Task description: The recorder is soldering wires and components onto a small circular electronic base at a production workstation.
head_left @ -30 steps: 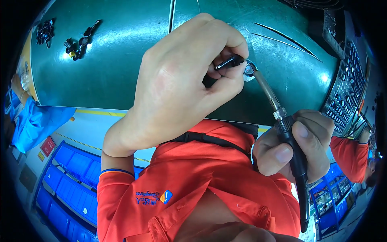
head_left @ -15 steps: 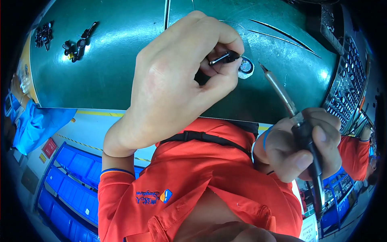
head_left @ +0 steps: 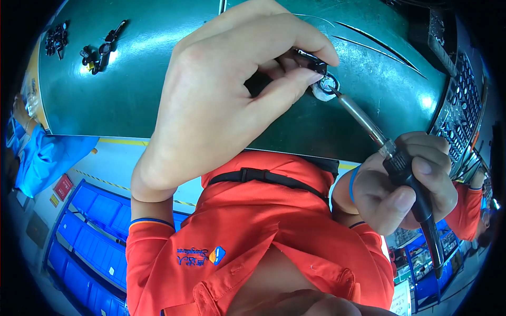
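My left hand (head_left: 226, 89) is closed in a pinch above the green table, thumb and forefinger gripping a small shiny black part (head_left: 317, 67). A dark ring-shaped piece (head_left: 329, 83) shows just beyond the fingertips; whether it is joined to the black part I cannot tell. Whitish material (head_left: 322, 95) lies beneath the ring. In my right hand (head_left: 403, 184) is a soldering iron (head_left: 369, 124), held by its black handle. Its pointed metal tip reaches the lower edge of the ring; actual contact is too small to make out.
Black parts with a yellow bit (head_left: 99, 59) and another dark cluster (head_left: 56, 40) lie on the green table (head_left: 153, 105) at left. Two thin dark strips (head_left: 377, 42) lie at the back right. A rack of round pieces (head_left: 459, 105) stands right. People sit on both sides.
The soldering iron has moved left, bringing its tip from apart to the ring. My left hand, with the black part, has shifted slightly and turned.
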`<action>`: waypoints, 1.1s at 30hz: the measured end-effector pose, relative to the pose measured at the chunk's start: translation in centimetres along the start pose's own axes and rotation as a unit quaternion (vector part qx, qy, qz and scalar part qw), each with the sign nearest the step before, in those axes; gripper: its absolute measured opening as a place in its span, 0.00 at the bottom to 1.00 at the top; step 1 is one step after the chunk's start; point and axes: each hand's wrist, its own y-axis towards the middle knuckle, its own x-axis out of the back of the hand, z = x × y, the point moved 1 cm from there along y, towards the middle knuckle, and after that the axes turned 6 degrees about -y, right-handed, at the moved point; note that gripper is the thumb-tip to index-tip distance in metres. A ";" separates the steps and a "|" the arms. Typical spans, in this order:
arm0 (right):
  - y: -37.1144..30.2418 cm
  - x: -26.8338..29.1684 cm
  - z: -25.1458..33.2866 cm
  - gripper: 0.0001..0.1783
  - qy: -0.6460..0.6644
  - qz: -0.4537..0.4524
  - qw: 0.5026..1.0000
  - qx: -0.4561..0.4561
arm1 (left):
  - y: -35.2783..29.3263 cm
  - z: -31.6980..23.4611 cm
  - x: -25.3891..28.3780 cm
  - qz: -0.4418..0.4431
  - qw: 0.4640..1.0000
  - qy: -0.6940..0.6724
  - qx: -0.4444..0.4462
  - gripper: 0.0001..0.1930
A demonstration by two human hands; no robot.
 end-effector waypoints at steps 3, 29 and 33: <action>0.1 0.4 -0.3 0.18 0.001 0.033 0.999 0.011 | 0.0 0.2 0.0 0.006 1.000 0.002 -0.005 0.12; 0.8 -0.2 0.1 0.18 0.019 0.055 0.998 -0.014 | -0.2 0.4 -0.5 0.050 0.997 0.033 -0.051 0.12; 0.2 -0.6 0.1 0.18 0.032 -0.005 0.999 0.010 | -0.4 0.6 -0.6 0.055 0.996 0.037 -0.058 0.12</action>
